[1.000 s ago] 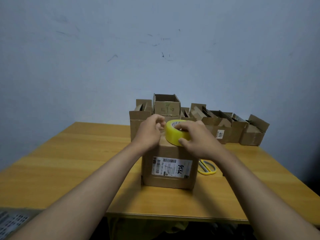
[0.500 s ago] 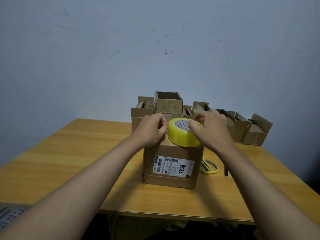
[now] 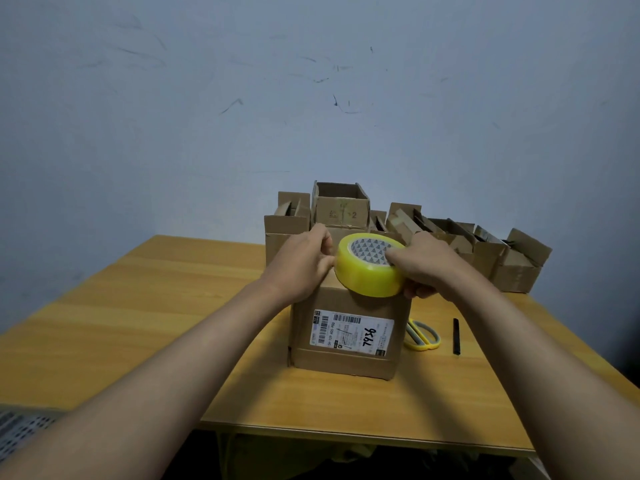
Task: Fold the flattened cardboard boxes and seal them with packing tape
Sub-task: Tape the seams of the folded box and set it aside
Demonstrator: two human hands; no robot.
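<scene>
A cardboard box (image 3: 348, 336) stands on the wooden table (image 3: 138, 327), its printed shipping label (image 3: 353, 332) facing the viewer. The right hand (image 3: 424, 266) grips a roll of yellow packing tape (image 3: 369, 271) from the roll's right side, fingers curled over the rim into the patterned core and the thumb under the lower edge; the roll is tilted and sits over the box top, just left of this hand. The left hand (image 3: 303, 263) rests on the box's upper left edge, directly left of the roll, its fingertips bunched against the roll's rim as if pinching the tape end; the end itself cannot be made out. Below and to the right of the right hand, a pair of yellow-handled scissors (image 3: 422, 336) lies on the table just beside the box, with a thin black stick (image 3: 457, 337) a little further right. Beyond both hands, a row of open cardboard boxes (image 3: 485, 249) lines the wall (image 3: 311, 98).
</scene>
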